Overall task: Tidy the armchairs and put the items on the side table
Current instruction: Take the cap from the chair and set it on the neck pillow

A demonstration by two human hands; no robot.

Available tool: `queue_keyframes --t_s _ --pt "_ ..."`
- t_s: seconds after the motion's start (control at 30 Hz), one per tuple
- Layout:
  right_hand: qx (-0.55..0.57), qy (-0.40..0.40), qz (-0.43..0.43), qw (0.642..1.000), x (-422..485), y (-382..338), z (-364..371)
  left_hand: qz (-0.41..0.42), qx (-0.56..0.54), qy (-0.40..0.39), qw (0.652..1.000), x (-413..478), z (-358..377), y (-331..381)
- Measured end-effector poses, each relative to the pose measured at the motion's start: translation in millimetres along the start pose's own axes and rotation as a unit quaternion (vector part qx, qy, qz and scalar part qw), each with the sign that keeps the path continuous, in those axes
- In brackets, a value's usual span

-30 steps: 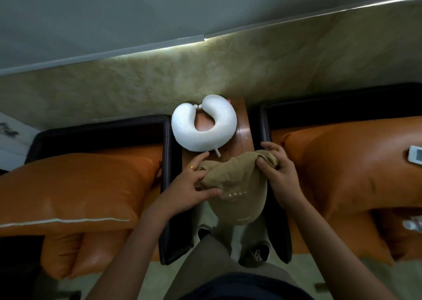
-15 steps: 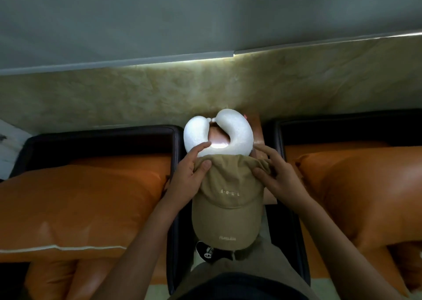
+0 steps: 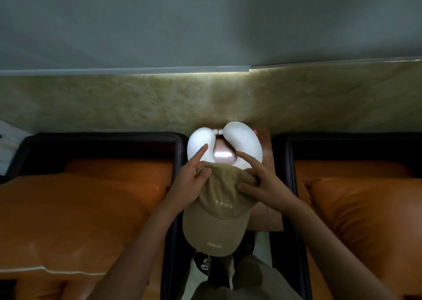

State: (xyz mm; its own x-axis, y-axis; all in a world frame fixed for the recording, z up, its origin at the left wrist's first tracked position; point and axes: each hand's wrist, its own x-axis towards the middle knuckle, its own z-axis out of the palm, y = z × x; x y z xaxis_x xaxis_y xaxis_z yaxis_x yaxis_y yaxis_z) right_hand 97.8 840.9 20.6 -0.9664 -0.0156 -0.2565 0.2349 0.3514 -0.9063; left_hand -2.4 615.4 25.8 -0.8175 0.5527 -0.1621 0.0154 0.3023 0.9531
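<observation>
Cap: on the side table, crown overlapping the neck pillow, brim toward me.
My left hand: thumb and curled fingers pinch the crown's left edge; index finger straight, touching the pillow.
My right hand: pinches the crown's right edge; index finger stretched onto the pillow.
Forearms: both reach forward, converging on the cap.

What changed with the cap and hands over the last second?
The cap, bunched before, is spread out and moved toward the wall, its rear edge over the neck pillow. Left hand and right hand still hold it, index fingers now on the pillow. The pillow stayed on the side table.
</observation>
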Motion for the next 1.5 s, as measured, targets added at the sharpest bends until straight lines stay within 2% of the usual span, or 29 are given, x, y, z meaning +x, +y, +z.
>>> queue_keyframes --t_s 0.1,0.23,0.33,0.4,0.5,0.63,0.73,0.9,1.0,1.07,1.17,1.37,1.5 --pt "-0.049 0.018 -0.011 0.999 28 3 -16 -0.020 0.012 0.021 1.000 21 -4 -3" --pt "-0.149 0.143 -0.023 0.978 80 6 -28 -0.045 0.005 0.069 0.997 59 -2 -14" --pt "-0.220 0.182 -0.047 0.957 121 10 -33 -0.073 0.010 0.109 0.991 101 -4 -29" --pt "-0.238 0.173 -0.036 0.955 145 21 -37 -0.098 0.014 0.104 0.990 129 -5 -45" --pt "-0.185 0.157 -0.014 0.970 180 48 -37 -0.129 0.010 0.101 0.986 168 -5 -76" --pt "-0.160 0.146 0.040 0.975 225 84 -35 -0.164 -0.007 0.139 0.977 207 2 -114" --pt "-0.150 0.141 0.016 0.978 241 110 -28 -0.166 0.002 0.136 0.977 219 8 -130" --pt "-0.174 0.182 -0.011 0.968 234 127 -10 -0.092 0.145 0.188 0.967 191 39 -135" --pt "-0.237 0.169 -0.017 0.957 217 134 2 -0.064 0.176 0.144 0.972 167 58 -155" --pt "-0.260 0.132 -0.012 0.956 209 145 8 -0.070 0.192 0.107 0.973 160 66 -169" --pt "-0.275 0.082 0.017 0.958 211 158 6 -0.097 0.197 0.102 0.970 163 69 -176" --pt "-0.240 0.090 0.001 0.967 202 159 1 -0.106 0.193 0.095 0.971 151 62 -175" --pt "-0.209 0.087 0.049 0.973 160 166 17 -0.168 0.169 0.100 0.966 107 63 -176"
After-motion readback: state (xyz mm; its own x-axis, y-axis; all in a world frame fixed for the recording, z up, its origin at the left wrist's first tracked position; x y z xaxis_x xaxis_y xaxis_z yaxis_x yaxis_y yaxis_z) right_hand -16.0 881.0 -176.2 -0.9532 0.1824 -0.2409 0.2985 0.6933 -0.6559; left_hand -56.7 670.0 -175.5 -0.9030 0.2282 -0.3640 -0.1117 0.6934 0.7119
